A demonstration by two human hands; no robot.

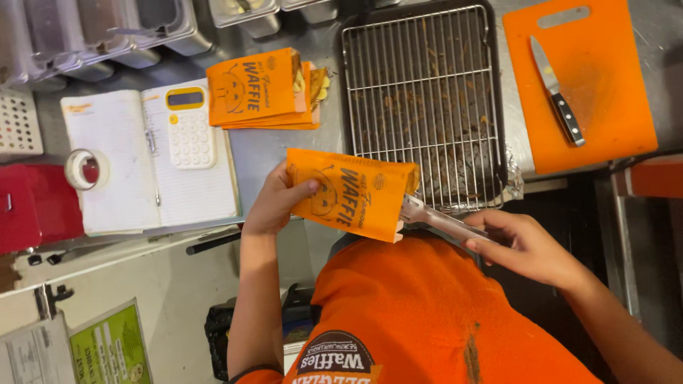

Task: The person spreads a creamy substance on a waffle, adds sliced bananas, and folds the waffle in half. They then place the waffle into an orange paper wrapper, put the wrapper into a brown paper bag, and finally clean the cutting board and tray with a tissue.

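We are holding an orange paper bag [350,193] in our left hand [274,206], fingers curled around its end, just in front of the wire rack [425,99] on the counter. Our right hand [525,245] is pinching metal tongs [437,219], and their tips are poking into the bag's open mouth. The bag is lying almost flat, so we are thinking something inside could slide out, or the tongs could rip the thin paper if we are pushing too hard.
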